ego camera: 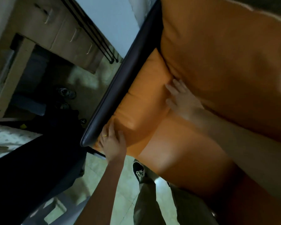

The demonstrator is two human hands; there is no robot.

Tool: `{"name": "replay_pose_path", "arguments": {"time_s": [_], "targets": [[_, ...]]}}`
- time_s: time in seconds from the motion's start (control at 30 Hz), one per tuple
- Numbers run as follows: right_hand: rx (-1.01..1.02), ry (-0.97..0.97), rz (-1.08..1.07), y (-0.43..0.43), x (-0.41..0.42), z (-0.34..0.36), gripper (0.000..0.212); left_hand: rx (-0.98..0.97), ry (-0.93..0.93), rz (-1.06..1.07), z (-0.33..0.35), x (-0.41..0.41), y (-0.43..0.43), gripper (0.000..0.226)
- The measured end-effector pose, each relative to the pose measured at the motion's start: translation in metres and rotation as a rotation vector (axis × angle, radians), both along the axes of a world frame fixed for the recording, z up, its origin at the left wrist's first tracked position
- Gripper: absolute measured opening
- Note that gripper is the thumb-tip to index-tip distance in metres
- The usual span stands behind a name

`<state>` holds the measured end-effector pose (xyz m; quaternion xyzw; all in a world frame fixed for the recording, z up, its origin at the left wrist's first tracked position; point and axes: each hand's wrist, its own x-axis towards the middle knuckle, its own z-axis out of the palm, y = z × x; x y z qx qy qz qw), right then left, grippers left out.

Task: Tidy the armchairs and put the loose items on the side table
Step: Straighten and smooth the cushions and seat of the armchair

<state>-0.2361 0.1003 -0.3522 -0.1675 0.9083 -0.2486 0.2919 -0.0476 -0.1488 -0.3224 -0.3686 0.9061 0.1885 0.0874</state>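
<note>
The orange leather armchair (217, 62) fills the right side of the tilted view, and its long dark glossy armrest rail (118, 88) runs diagonally through the middle. Tucked against the inner side of that rail lies the padded orange side cushion (144, 98). The flat orange seat cushion (185, 151) lies beyond it, farther from the rail.

The left hand (113, 142) is at the near end of the rail, touching it. Its fingers curl into the gap between rail and side cushion while the thumb lies over the cushion's front corner, so it grips that corner. A thin yellow ring (105, 135) sits on one finger.

The right hand (180, 98) is blurred. It lies well apart from the rail, across the side cushion, with fingers straight and spread, flat against the crease where the side cushion meets the armchair's back.

On the outer side of the rail stand pale wooden drawers with metal handles (63, 30). Past the rail's near end, a black sneaker with white laces (139, 172) stands on the greenish tiled floor (104, 176).
</note>
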Motion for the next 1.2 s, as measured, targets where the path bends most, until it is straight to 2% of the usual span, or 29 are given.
{"name": "replay_pose_path", "arguments": {"time_s": [0.13,0.33,0.47,0.6,0.77,0.87,0.97,1.03,1.13,1.2], "targets": [[-0.162,-0.026,-0.262,0.029,0.035,0.010,0.060,0.216,0.136,-0.302,0.014,-0.037,0.048,0.055],[-0.213,-0.018,-0.560,0.077,0.083,0.031,0.054,0.462,0.095,-0.689,0.011,-0.090,0.123,0.039],[-0.176,-0.069,-0.831,0.111,0.122,0.038,0.050,0.539,-0.116,-0.859,0.007,-0.105,0.158,0.038],[-0.173,-0.104,-1.055,0.144,0.166,0.048,0.043,0.537,-0.315,-1.099,-0.005,-0.107,0.179,0.037],[-0.163,-0.011,-1.385,0.184,0.227,0.065,0.032,0.538,-0.430,-1.369,-0.006,-0.107,0.226,0.037],[-0.031,0.099,-1.555,0.203,0.266,0.070,0.031,0.530,-0.408,-1.563,-0.001,-0.104,0.274,0.037],[0.008,0.166,-1.702,0.216,0.304,0.078,0.035,0.570,-0.382,-1.747,0.009,-0.093,0.334,0.043],[0.036,0.205,-1.775,0.220,0.328,0.083,0.035,0.624,-0.301,-1.892,0.015,-0.078,0.377,0.050],[0.055,0.216,-1.858,0.222,0.360,0.075,0.039,0.605,-0.127,-2.092,0.028,-0.049,0.434,0.049],[0.034,0.171,-1.864,0.219,0.375,0.062,0.045,0.629,-0.118,-2.196,0.033,-0.030,0.463,0.046]]}}
